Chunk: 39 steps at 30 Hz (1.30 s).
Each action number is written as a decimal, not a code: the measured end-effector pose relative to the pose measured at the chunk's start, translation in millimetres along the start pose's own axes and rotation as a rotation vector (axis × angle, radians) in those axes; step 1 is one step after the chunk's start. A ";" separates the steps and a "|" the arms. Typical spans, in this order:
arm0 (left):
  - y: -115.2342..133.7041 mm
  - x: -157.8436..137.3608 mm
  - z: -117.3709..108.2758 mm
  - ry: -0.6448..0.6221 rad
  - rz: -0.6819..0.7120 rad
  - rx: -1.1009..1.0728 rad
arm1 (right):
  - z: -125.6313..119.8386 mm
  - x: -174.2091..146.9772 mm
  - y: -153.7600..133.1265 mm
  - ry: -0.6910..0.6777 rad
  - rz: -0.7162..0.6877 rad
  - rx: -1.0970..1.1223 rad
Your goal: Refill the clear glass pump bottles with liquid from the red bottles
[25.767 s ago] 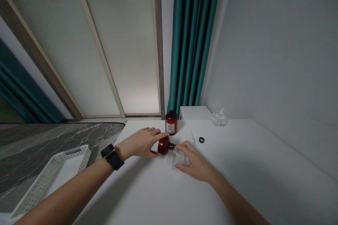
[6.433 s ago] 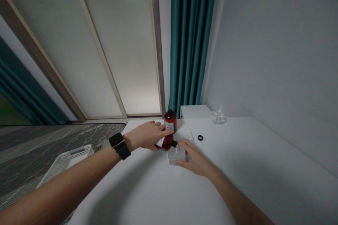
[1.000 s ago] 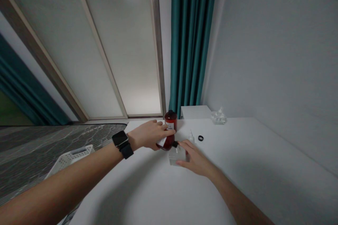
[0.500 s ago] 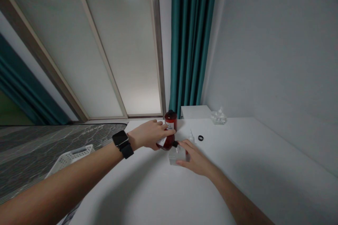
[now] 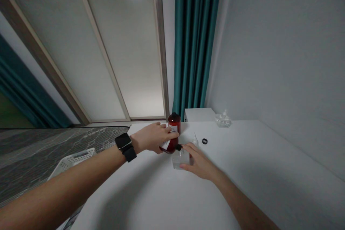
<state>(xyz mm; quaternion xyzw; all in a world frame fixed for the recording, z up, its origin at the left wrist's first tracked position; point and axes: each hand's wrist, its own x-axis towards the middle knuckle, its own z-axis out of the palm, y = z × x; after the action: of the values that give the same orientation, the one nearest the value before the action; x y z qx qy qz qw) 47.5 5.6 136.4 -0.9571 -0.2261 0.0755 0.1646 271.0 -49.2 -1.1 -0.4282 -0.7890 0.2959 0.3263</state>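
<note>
Since the earliest picture, has tipped the glossy red-brown round bottle with a white paper label (image 5: 170, 147) from nearly level to a clear neck-down slant with the left hand (image 5: 155, 137), also shifting it slightly rightward. Has brought its black neck piece (image 5: 178, 147) to the top of the clear, boxy bottle (image 5: 180, 160), too small to tell whether inside. Has reached in farther with the left forearm (image 5: 88, 172), carrying the black square-faced wristwatch (image 5: 123, 141) closer to the bottles, its face turned more upward. Now hides with that arm most of the white perforated basket (image 5: 70, 161), previously showing almost whole. Covers with the left fingers more of the label on the second red-brown bottle behind (image 5: 174, 119).
</note>
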 end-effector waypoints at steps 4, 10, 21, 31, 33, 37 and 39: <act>0.6 0.4 -2.8 -0.018 0.002 0.015 | -0.5 -0.2 -1.1 0.002 -0.003 0.002; 1.1 0.3 -3.8 -0.013 0.007 0.019 | 0.5 -0.3 0.8 0.006 0.001 -0.010; 2.3 0.9 -7.1 -0.019 0.007 0.031 | 0.6 0.3 1.1 0.006 -0.005 -0.022; 1.6 0.9 -5.5 -0.020 -0.002 0.009 | 1.2 0.3 1.7 0.016 -0.004 -0.024; 1.9 1.1 -6.4 -0.017 0.002 0.013 | 1.1 0.1 1.6 0.015 -0.007 -0.018; 2.6 1.5 -8.4 -0.022 0.005 0.020 | 1.5 0.1 2.5 0.012 -0.003 -0.012; 2.9 1.6 -9.0 -0.026 0.005 0.025 | 2.0 0.3 3.4 0.010 0.002 -0.012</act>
<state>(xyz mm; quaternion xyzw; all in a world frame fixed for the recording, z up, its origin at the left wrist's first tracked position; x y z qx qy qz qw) 52.1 1.3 143.7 -0.9545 -0.2249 0.0911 0.1734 271.0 -47.7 -4.8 -0.4324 -0.7887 0.2893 0.3275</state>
